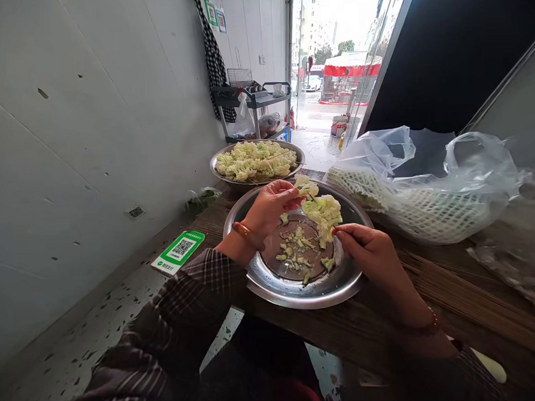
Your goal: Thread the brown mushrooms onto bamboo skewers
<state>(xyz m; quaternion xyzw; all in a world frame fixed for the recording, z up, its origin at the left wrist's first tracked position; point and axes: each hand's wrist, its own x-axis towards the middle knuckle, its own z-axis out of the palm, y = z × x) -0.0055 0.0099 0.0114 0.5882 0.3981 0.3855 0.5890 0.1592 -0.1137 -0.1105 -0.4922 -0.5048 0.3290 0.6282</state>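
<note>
My left hand [274, 207] is closed in a pinch on a small cauliflower floret [307, 187] above the steel basin. Beside it hang larger cauliflower florets [323, 213], threaded on a thin skewer [312, 197] of which only a short dark piece shows. My right hand [369, 249] has its thumb and fingers closed at the lower end of these florets, where the skewer's end is mostly hidden by the fingertips. Below both hands, the wide steel basin [298, 299] holds small loose cauliflower scraps [298, 240].
Behind the basin stands a steel bowl [213, 167] heaped with cauliflower. Plastic bags [449, 204] with net-wrapped contents fill the right side, near a bundle of thin sticks [466, 292]. A green QR-code sign [181, 251] is at left, by the wall [93, 172]. A cart [256, 100] stands beyond.
</note>
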